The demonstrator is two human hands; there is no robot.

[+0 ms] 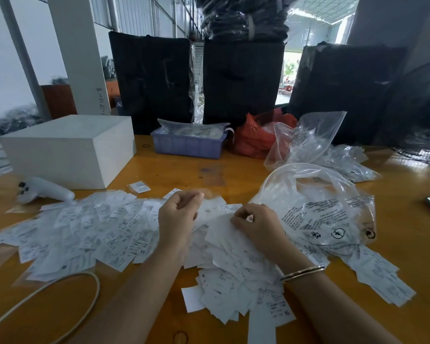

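You are pinching label [221, 228] with right hand [255, 225] fingers, atop label pile [97, 234] spreading mid counter [221, 175]; left hand [178, 214] fingers curled, hold unclear. Risk: right forearm [333, 301] sweeping label pile off front edge.

White labels [104, 232] with black print cover the orange tabletop [174, 170]; a blue tray [188, 145], red bag [253, 140] and white box [67, 150] sit behind.

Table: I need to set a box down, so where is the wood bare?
The table is bare between the white box, blue tray and labels, and also front left round the cable. The middle is crowded with labels, the right with bags.
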